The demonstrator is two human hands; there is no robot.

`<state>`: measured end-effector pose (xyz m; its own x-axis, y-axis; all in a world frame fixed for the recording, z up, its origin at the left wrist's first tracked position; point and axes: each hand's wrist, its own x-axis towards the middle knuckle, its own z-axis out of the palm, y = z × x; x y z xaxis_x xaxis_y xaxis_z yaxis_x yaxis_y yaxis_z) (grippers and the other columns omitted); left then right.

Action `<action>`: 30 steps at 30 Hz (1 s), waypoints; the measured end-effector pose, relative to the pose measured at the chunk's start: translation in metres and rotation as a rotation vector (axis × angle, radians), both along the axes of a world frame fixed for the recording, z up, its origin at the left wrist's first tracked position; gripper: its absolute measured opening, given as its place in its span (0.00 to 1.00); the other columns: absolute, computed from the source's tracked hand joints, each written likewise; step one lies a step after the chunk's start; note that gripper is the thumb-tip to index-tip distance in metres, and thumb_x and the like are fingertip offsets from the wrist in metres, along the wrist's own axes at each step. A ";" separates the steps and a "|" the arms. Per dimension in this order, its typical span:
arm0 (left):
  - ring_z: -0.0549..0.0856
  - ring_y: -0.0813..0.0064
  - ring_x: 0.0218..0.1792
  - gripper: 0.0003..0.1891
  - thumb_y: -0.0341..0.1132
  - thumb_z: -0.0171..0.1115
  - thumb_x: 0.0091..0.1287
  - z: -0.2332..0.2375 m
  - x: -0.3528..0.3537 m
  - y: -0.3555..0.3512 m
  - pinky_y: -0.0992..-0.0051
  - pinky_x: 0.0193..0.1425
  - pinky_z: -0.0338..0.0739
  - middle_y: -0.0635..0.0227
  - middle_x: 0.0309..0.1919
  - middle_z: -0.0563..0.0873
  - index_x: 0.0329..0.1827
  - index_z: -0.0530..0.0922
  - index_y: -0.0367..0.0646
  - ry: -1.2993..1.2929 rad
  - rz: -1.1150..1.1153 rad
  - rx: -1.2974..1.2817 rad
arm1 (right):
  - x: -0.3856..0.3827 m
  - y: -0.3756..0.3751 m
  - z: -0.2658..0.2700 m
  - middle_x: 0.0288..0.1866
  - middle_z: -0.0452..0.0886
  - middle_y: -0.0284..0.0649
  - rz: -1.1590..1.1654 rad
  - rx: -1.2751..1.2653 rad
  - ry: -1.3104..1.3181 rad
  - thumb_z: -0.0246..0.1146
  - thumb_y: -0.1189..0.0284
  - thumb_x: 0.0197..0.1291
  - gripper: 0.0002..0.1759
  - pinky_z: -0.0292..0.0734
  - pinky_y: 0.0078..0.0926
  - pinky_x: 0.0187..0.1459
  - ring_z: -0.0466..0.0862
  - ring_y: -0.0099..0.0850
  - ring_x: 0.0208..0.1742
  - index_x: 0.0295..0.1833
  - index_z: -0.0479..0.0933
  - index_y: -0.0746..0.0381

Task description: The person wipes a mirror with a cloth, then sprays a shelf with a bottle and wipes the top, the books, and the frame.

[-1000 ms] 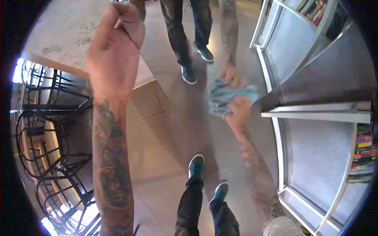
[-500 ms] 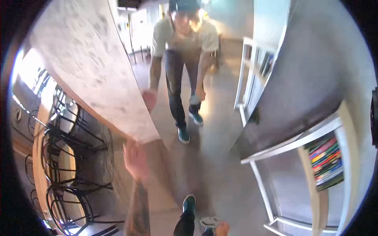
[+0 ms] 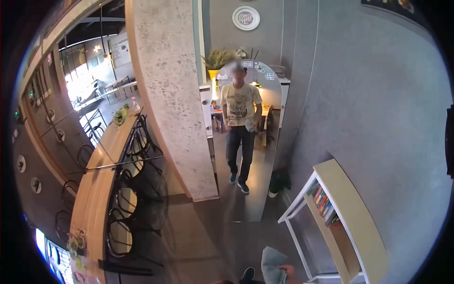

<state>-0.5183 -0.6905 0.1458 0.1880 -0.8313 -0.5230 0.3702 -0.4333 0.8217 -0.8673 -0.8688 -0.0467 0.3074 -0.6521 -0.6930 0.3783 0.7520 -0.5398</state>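
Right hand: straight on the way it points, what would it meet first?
The right hand seems to point left, into the grey cloth it grips. Past that, a dark shoe lines up, though probably lower; depth is unclear.

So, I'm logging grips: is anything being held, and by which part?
A grey cloth, held near its edge on the picture's right, by the right hand.

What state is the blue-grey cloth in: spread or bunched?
Bunched: the cloth is gathered in folds at the right hand, not flat.
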 end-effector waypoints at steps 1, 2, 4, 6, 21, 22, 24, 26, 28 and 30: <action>0.79 0.63 0.66 0.27 0.50 0.56 0.80 0.011 -0.005 0.002 0.65 0.71 0.72 0.57 0.64 0.83 0.70 0.76 0.36 -0.091 -0.057 0.010 | 0.007 0.006 0.040 0.42 0.86 0.39 0.057 -0.005 -0.041 0.60 0.71 0.64 0.14 0.81 0.30 0.44 0.86 0.33 0.40 0.52 0.81 0.65; 0.80 0.61 0.66 0.28 0.52 0.55 0.80 -0.006 -0.009 0.003 0.65 0.71 0.72 0.56 0.64 0.84 0.70 0.76 0.37 -0.003 -0.039 -0.089 | 0.018 0.013 0.089 0.45 0.86 0.41 0.123 -0.007 -0.085 0.60 0.72 0.64 0.16 0.81 0.32 0.47 0.86 0.35 0.42 0.55 0.79 0.66; 0.76 0.58 0.69 0.32 0.57 0.54 0.79 -0.014 -0.022 0.004 0.57 0.73 0.68 0.56 0.67 0.79 0.75 0.71 0.43 0.206 -0.118 -0.271 | 0.043 0.034 0.170 0.50 0.85 0.44 0.233 -0.030 -0.141 0.60 0.74 0.63 0.20 0.80 0.36 0.52 0.86 0.38 0.47 0.60 0.76 0.66; 0.71 0.58 0.73 0.37 0.61 0.53 0.78 0.023 -0.047 -0.013 0.52 0.76 0.63 0.58 0.73 0.72 0.82 0.62 0.48 0.401 -0.231 -0.345 | 0.059 0.063 0.216 0.55 0.85 0.47 0.313 -0.110 -0.122 0.60 0.76 0.63 0.25 0.80 0.40 0.58 0.87 0.41 0.51 0.66 0.73 0.66; 0.81 0.77 0.53 0.25 0.53 0.51 0.82 0.075 -0.235 0.105 0.73 0.61 0.76 0.67 0.53 0.85 0.66 0.77 0.41 0.452 -0.096 -0.061 | -0.032 0.265 0.318 0.53 0.81 0.57 0.089 -1.232 1.104 0.61 0.62 0.74 0.21 0.77 0.45 0.55 0.83 0.56 0.52 0.60 0.72 0.69; 0.80 0.74 0.57 0.26 0.53 0.52 0.82 0.082 -0.241 0.103 0.73 0.64 0.75 0.65 0.56 0.83 0.69 0.74 0.41 0.408 -0.198 -0.101 | -0.043 0.271 0.320 0.53 0.81 0.57 0.099 -1.237 1.107 0.61 0.62 0.74 0.21 0.77 0.45 0.55 0.83 0.56 0.52 0.60 0.72 0.69; 0.79 0.71 0.60 0.27 0.52 0.52 0.82 0.094 -0.254 0.100 0.72 0.67 0.74 0.63 0.60 0.81 0.72 0.71 0.40 0.367 -0.291 -0.138 | -0.065 0.281 0.322 0.52 0.82 0.56 -0.023 -0.920 1.061 0.59 0.61 0.75 0.21 0.76 0.41 0.56 0.83 0.52 0.55 0.60 0.72 0.69; 0.77 0.58 0.68 0.37 0.57 0.56 0.78 0.105 -0.272 0.093 0.59 0.73 0.72 0.52 0.68 0.75 0.81 0.59 0.44 -0.016 -0.556 -0.377 | -0.078 0.288 0.338 0.53 0.83 0.52 -0.123 -0.931 1.035 0.58 0.61 0.76 0.21 0.76 0.39 0.56 0.83 0.47 0.56 0.61 0.71 0.69; 0.74 0.56 0.71 0.40 0.58 0.60 0.75 0.121 -0.289 0.088 0.57 0.75 0.70 0.49 0.69 0.74 0.82 0.57 0.44 -0.032 -0.647 -0.366 | -0.107 0.291 0.339 0.48 0.85 0.45 -0.319 -0.989 1.062 0.58 0.65 0.76 0.19 0.78 0.34 0.50 0.83 0.37 0.48 0.62 0.72 0.68; 0.71 0.55 0.74 0.44 0.59 0.64 0.73 0.126 -0.308 0.085 0.55 0.77 0.67 0.46 0.71 0.72 0.82 0.55 0.44 -0.043 -0.743 -0.363 | -0.130 0.298 0.363 0.46 0.85 0.42 -0.267 -0.932 0.992 0.60 0.68 0.75 0.16 0.78 0.31 0.48 0.82 0.32 0.45 0.59 0.74 0.69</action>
